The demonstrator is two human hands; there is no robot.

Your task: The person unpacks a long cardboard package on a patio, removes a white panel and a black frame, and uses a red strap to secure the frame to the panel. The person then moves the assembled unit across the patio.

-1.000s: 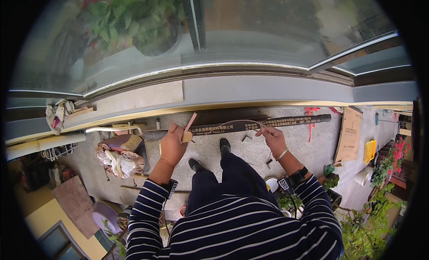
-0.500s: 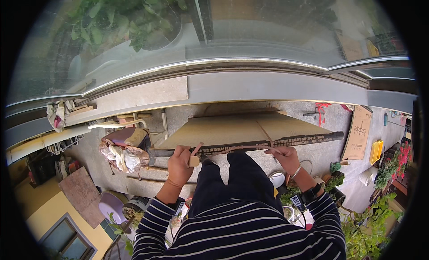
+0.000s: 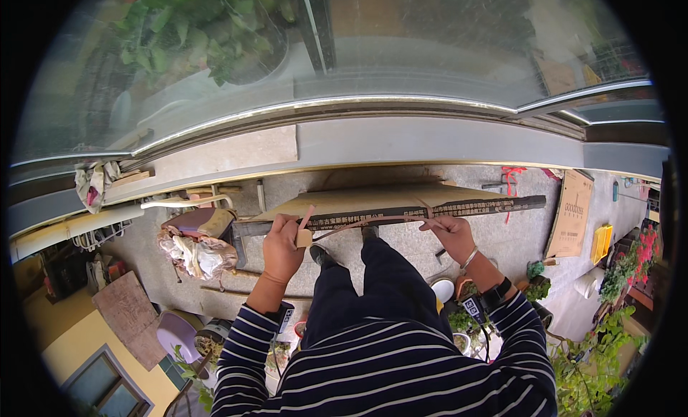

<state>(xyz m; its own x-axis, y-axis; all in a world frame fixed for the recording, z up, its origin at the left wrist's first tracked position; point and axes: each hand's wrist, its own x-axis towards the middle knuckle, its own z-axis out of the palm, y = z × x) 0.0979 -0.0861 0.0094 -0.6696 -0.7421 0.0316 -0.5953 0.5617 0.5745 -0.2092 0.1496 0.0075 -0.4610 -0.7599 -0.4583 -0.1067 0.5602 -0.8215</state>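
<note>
A large flat cardboard box (image 3: 351,200) with a dark printed edge stands across in front of me, near the wall below the window. A thin pinkish strap (image 3: 369,220) runs along its near edge between my hands. My left hand (image 3: 282,246) is closed around the strap's left part, at the box's left portion; a strip of it sticks up above the fingers, and a small tan rounded piece (image 3: 304,238) shows beside the thumb. My right hand (image 3: 453,235) pinches the strap at the box's near edge, right of its middle. The fingertips there partly cover the strap.
A window ledge (image 3: 430,139) runs along the far side. To the left lies a bundle of white and brown cloth (image 3: 197,252) by a chair-like frame. Another cardboard box (image 3: 570,212) leans at the right. Potted plants (image 3: 539,289) and a purple basin (image 3: 179,334) stand nearer me.
The box has tilted, so its broad face looks narrower and its printed edge sits higher in view. Both hands have moved slightly away from me, still holding the strap.
</note>
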